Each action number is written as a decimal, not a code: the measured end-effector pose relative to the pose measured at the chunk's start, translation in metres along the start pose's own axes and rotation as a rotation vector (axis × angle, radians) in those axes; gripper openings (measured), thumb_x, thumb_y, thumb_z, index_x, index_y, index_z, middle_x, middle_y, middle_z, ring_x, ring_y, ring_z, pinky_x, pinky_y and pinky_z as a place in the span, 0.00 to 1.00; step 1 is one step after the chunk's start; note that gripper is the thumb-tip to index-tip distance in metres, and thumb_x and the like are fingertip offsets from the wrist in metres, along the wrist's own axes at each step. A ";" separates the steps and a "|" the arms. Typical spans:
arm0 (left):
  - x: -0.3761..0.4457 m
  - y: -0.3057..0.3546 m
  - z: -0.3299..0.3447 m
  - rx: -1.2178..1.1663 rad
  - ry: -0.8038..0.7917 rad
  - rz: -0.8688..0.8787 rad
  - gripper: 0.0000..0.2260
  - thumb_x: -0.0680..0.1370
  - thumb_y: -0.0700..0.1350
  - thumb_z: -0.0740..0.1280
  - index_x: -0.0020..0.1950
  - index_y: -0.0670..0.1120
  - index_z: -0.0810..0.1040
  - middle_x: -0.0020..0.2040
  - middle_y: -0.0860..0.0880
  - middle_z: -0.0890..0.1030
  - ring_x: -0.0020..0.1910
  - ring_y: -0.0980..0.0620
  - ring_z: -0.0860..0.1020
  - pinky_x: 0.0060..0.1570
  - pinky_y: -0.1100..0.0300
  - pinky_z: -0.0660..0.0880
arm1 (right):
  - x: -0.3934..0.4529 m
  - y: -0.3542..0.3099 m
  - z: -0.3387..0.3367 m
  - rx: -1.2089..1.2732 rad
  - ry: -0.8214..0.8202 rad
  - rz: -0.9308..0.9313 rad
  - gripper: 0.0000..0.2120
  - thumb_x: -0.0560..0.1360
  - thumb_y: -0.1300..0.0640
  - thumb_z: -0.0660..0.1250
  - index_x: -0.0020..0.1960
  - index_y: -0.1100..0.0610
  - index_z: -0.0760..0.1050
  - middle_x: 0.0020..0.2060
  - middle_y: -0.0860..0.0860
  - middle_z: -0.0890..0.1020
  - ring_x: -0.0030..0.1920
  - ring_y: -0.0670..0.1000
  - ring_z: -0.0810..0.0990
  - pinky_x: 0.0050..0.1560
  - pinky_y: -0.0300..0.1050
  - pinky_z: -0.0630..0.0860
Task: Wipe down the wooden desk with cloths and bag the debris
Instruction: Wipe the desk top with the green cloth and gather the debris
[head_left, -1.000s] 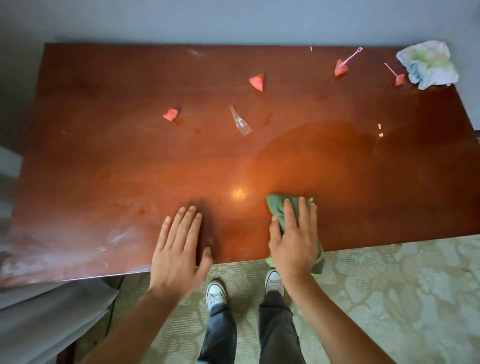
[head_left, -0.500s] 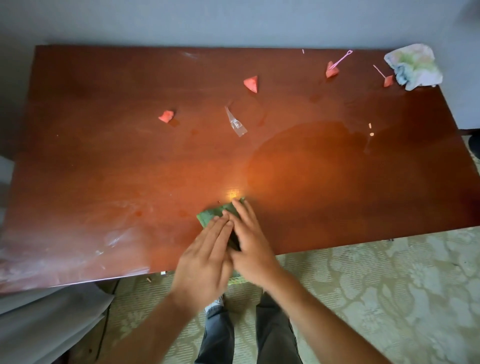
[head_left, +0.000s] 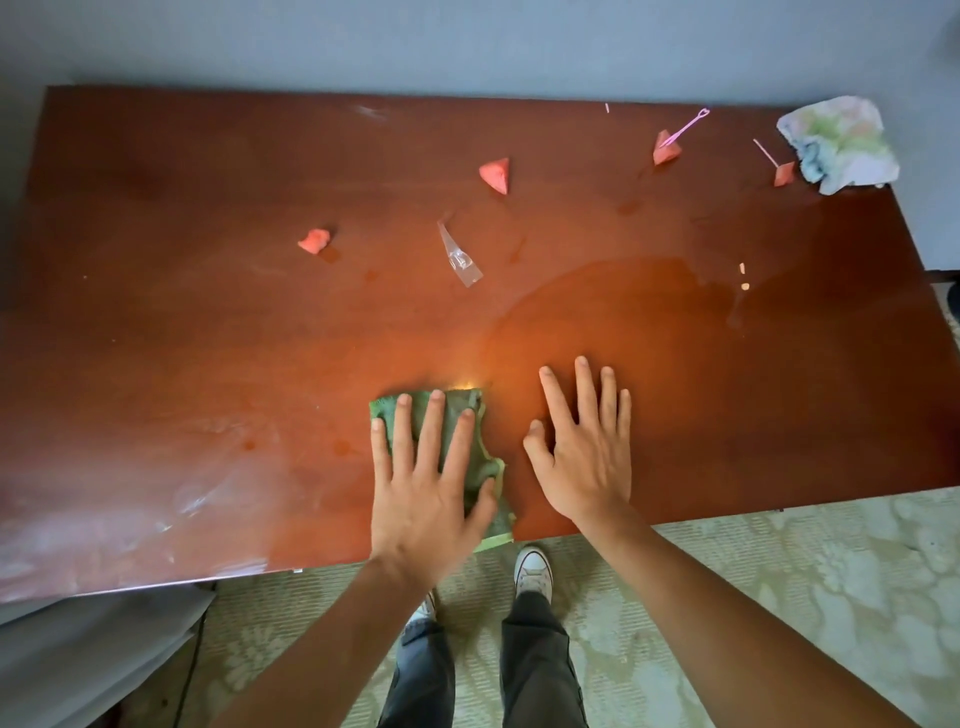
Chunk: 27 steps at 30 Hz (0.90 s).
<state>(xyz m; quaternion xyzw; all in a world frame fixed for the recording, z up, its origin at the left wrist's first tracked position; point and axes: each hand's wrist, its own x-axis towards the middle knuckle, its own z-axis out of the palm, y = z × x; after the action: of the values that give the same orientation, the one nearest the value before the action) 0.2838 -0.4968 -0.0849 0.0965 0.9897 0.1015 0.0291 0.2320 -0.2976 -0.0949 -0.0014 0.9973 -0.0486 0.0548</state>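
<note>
Green cloth (head_left: 470, 415) partly hidden under left hand (head_left: 426, 499).

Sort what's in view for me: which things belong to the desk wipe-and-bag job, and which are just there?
Part of the job:
green cloth under the left hand
right hand, flat on the wooden desk
crumpled pale cloth
four red scraps, e.g.
clear plastic scrap
pink picks
wet patch

Just there:
patterned carpet
grey fabric

Just the room stuff around the desk
Pale patterned carpet (head_left: 810, 582) under it, plain blue-grey wall (head_left: 467, 47) behind. White sneakers (head_left: 532, 571) and dark jeans (head_left: 540, 670) at the bottom, some grey fabric (head_left: 88, 654) bunched lower left.
</note>
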 end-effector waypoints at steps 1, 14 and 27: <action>0.005 0.002 -0.001 0.008 -0.021 0.061 0.35 0.80 0.64 0.60 0.83 0.49 0.61 0.83 0.40 0.57 0.82 0.32 0.50 0.77 0.29 0.51 | 0.001 0.000 -0.001 0.000 -0.006 0.000 0.32 0.79 0.41 0.52 0.83 0.45 0.58 0.84 0.57 0.55 0.83 0.64 0.51 0.81 0.67 0.51; -0.001 -0.019 -0.005 -0.082 0.087 0.008 0.26 0.77 0.47 0.61 0.76 0.48 0.73 0.78 0.42 0.69 0.81 0.36 0.59 0.76 0.34 0.63 | 0.002 0.000 -0.001 0.020 0.031 -0.005 0.31 0.79 0.42 0.57 0.81 0.45 0.63 0.83 0.56 0.59 0.82 0.64 0.54 0.81 0.66 0.52; 0.047 -0.023 -0.009 -0.061 0.000 0.180 0.30 0.76 0.51 0.61 0.80 0.49 0.68 0.80 0.47 0.67 0.83 0.42 0.57 0.76 0.36 0.63 | 0.002 -0.001 -0.001 0.045 0.077 0.000 0.30 0.78 0.45 0.56 0.80 0.47 0.67 0.82 0.58 0.62 0.81 0.66 0.57 0.80 0.67 0.54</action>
<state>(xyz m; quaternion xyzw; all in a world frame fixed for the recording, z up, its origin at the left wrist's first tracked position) 0.2323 -0.5109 -0.0822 0.1840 0.9735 0.1338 0.0230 0.2302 -0.2982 -0.0941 0.0017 0.9974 -0.0708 0.0163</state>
